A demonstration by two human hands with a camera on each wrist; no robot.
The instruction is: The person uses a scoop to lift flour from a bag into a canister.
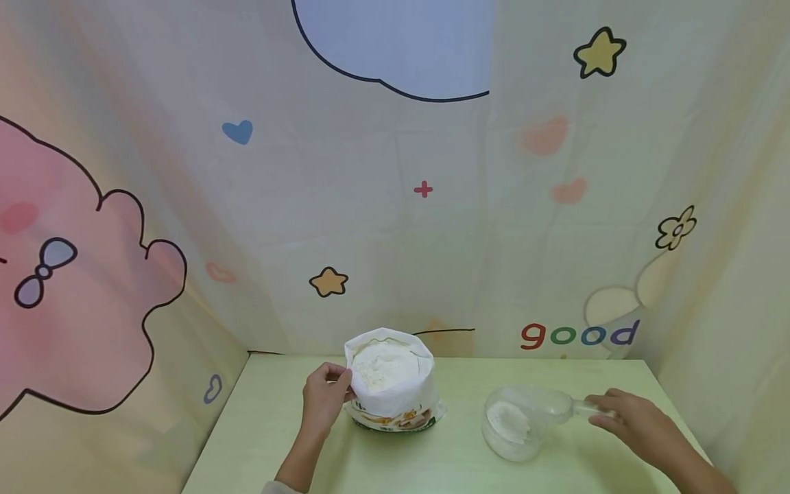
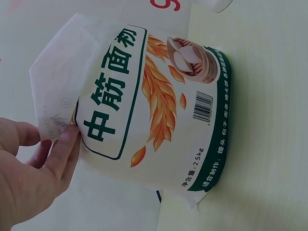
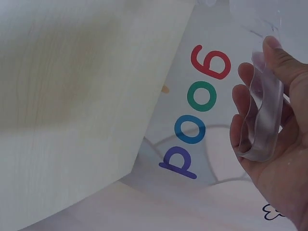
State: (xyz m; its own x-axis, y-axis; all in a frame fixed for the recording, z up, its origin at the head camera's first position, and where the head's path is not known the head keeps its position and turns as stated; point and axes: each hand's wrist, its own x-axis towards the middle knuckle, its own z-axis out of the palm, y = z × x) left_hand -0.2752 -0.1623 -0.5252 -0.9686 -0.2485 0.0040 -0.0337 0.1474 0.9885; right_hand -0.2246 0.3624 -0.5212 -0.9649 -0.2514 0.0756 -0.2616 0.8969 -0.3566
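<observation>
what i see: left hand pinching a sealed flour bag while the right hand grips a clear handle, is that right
The bag isn't sealed: the head view shows it open, with flour inside. The left hand does pinch it, and the right hand grips a clear handle.

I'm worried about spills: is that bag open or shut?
Open: white powder shows inside the bag, its top spread wide.

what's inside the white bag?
White powder, its uneven surface visible through the open top of the bag. How deep it goes, and whether anything lies buried in it, can't be seen: the surface and bag walls cover it.
</observation>
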